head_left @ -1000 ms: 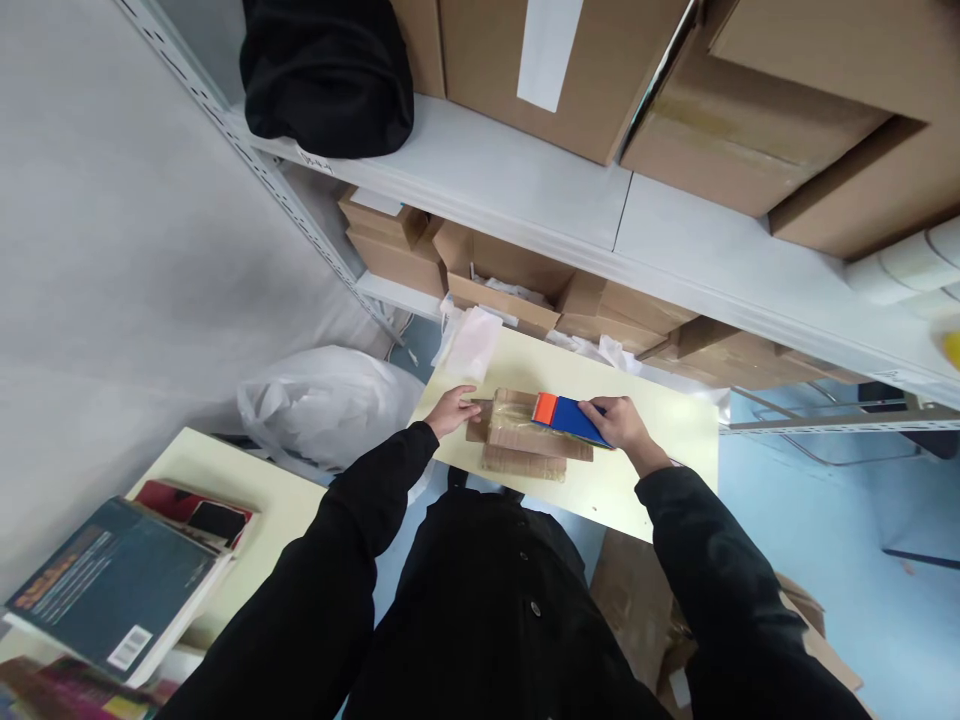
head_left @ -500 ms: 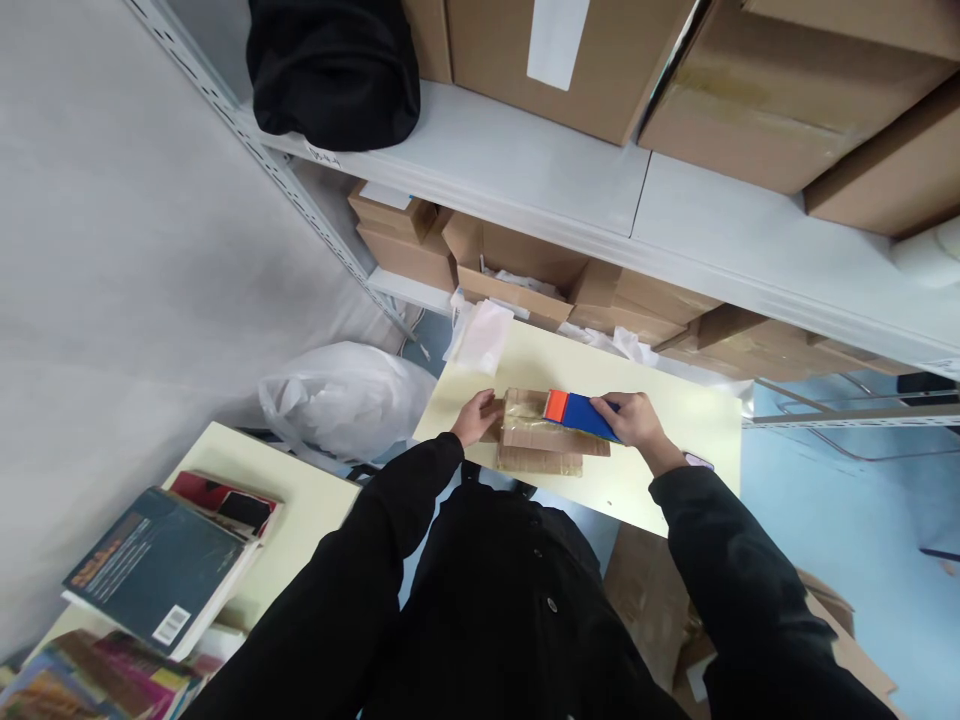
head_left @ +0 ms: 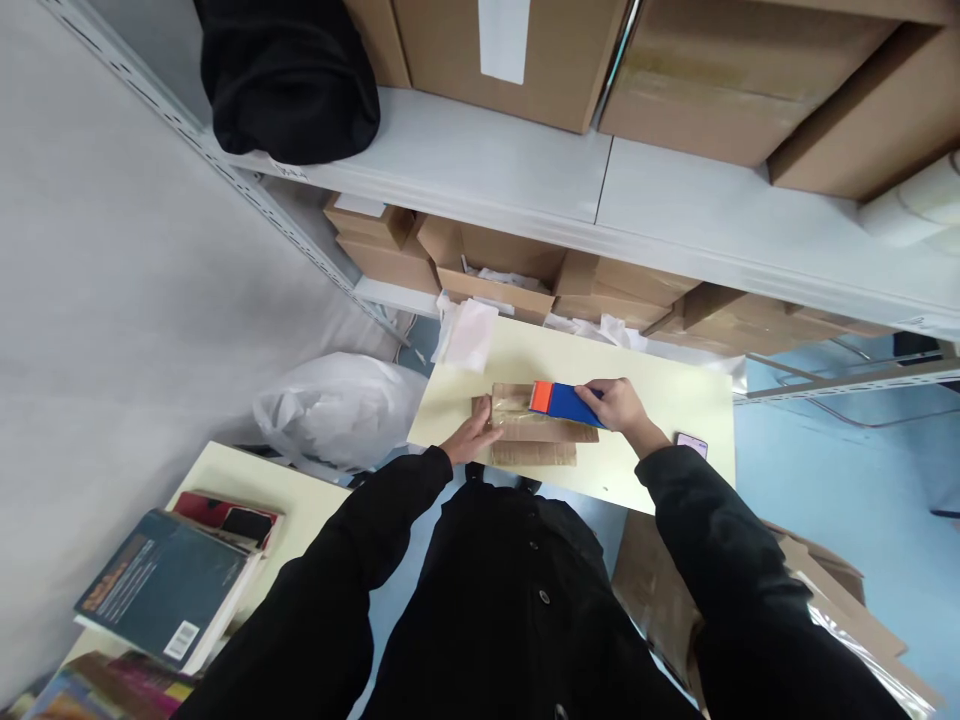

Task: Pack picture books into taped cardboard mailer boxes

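A strip of brown cardboard packaging (head_left: 546, 430) with clear tape over it lies open on the small pale table, flaps spread. My right hand (head_left: 615, 404) is closed on a flat blue piece with an orange end (head_left: 574, 402), its exact kind unclear. The orange end rests on or just over the taped cardboard, pointing left. My left hand (head_left: 471, 432) sits at the cardboard's left end, its fingers spread and touching the edge.
A phone (head_left: 691, 444) lies at the right of the table (head_left: 660, 480). White paper (head_left: 471, 335) sits at its far left corner. Shelving (head_left: 495, 150) with cardboard boxes rises beyond. To the left are a white plastic bag (head_left: 337, 405) and a side table with books (head_left: 169, 585).
My left hand has moved up against the cardboard's left end, fingers now on it. The blue-and-orange piece has shifted slightly left over the cardboard. The camera view has shifted too.
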Demonstrator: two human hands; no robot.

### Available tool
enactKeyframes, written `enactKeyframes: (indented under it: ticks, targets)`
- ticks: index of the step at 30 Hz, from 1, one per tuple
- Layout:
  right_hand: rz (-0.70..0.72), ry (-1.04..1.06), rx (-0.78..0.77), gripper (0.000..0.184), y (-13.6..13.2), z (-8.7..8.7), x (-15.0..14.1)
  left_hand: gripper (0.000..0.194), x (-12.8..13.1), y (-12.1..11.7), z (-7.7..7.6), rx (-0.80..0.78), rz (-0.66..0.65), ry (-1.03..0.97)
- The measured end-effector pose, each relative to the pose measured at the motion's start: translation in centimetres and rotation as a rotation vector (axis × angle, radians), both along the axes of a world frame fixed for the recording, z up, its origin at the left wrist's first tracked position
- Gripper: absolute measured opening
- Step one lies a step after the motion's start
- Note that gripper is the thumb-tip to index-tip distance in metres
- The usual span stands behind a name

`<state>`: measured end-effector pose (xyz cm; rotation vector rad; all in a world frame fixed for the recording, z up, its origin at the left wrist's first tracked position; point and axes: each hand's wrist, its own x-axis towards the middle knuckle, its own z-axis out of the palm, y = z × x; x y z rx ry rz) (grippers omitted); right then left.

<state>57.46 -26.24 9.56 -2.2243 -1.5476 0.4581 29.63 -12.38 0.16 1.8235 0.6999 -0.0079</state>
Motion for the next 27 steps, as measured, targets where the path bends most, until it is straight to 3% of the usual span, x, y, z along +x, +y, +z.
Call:
enactKeyframes:
  ticks: [4, 7, 9, 12, 16, 23, 27]
  targets:
    - [-0.008, 0.014, 0.006, 0.055, 0.0, -0.3, 0.1, 0.102, 0.1, -1.2, 1.1, 0.075, -0.054, 0.112]
    - [0.007, 0.005, 0.008, 0.056, 0.0, -0.3, 0.2, 0.133, 0.5, -1.1, 2.5, 0.337, -0.124, 0.157]
    - [0.017, -0.004, 0.002, 0.057, 0.1, -0.3, 0.2, 0.142, 1.6, -0.8, 3.6, 0.534, -0.186, 0.125]
    - [0.024, -0.017, -0.011, 0.057, 0.0, -0.2, 0.3, 0.142, 4.2, -0.7, 4.4, 0.674, -0.248, 0.142]
    - [0.074, -0.030, -0.045, 0.055, 0.1, -0.2, 0.6, 0.140, 6.4, -1.0, 3.6, 0.695, -0.296, 0.224]
    - [0.150, -0.067, -0.127, 0.054, 0.2, 0.1, 1.7, 0.133, 6.6, -1.5, 3.1, 0.741, -0.299, 0.330]
    - [0.161, -0.052, -0.141, 0.055, -1.5, 0.4, 4.5, 0.126, 6.9, -1.6, 3.3, 0.790, -0.326, 0.405]
